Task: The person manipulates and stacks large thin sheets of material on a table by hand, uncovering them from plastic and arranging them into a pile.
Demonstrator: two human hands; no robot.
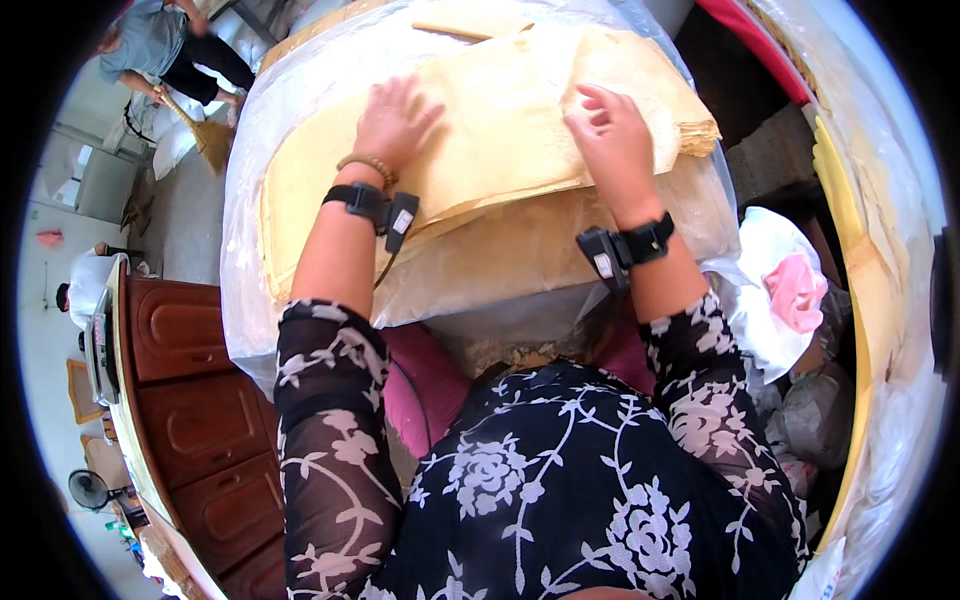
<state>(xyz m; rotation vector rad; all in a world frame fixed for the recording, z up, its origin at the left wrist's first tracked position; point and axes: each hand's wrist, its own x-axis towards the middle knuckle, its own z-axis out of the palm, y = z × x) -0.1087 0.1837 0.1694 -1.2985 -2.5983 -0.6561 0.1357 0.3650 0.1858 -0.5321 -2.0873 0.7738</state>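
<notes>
A stack of thin, pale-yellow sheets (495, 135) lies before me on a plastic-covered table. Over its left part is my left hand (394, 124), somewhat blurred, fingers apart and nothing in them. It is close above or touching the top sheet; I cannot tell which. My right hand (611, 139) is at the right part of the stack with its fingers curled. Whether a sheet edge is pinched between them is hidden. Right of that hand, the layered sheet edges (697, 135) show. A folded sheet piece (472, 28) lies at the far side.
Clear plastic film (244, 225) hangs over the table's left edge. At the upper left a person (161, 52) holds a straw broom (210, 142). Brown wooden cabinets (199, 382) stand left. To the right are a white bag (761, 300) with a pink cloth (795, 292) and another plastic-covered surface (900, 337).
</notes>
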